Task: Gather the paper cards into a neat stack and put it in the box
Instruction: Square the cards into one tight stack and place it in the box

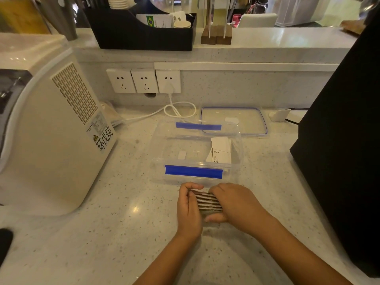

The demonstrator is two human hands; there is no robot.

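a pale speckled stone counter (115,233) fills the lower part of the view, glossy enough to carry a small bright glint of light near its middle. along its far edge rises a low wall of the same stone with three white wall sockets (144,80) in a row; a white cable (174,109) is plugged into the right one and loops on the counter below. on top of the wall runs a raised ledge (287,38), bearing a black organiser tray (141,31) with printed cards and cups in it, and two small wooden blocks (216,34) beside it. beyond the ledge the room is blurred.

at the left stands a large cream appliance (51,130) with a vented side and a warning label. at the right edge a tall black object (345,140) stands on the counter.

the clear plastic box (197,153) with blue clasps sits open in the middle of the counter, a white slip of paper inside at its right end. its clear lid (234,122) with a blue seal lies flat just behind it.

the stack of paper cards (208,202) is just in front of the box, held on edge between both hands. the left hand (189,210) is curled around its left end, and the right hand (232,204) is closed over its right end, fingers on top and thumb beneath.
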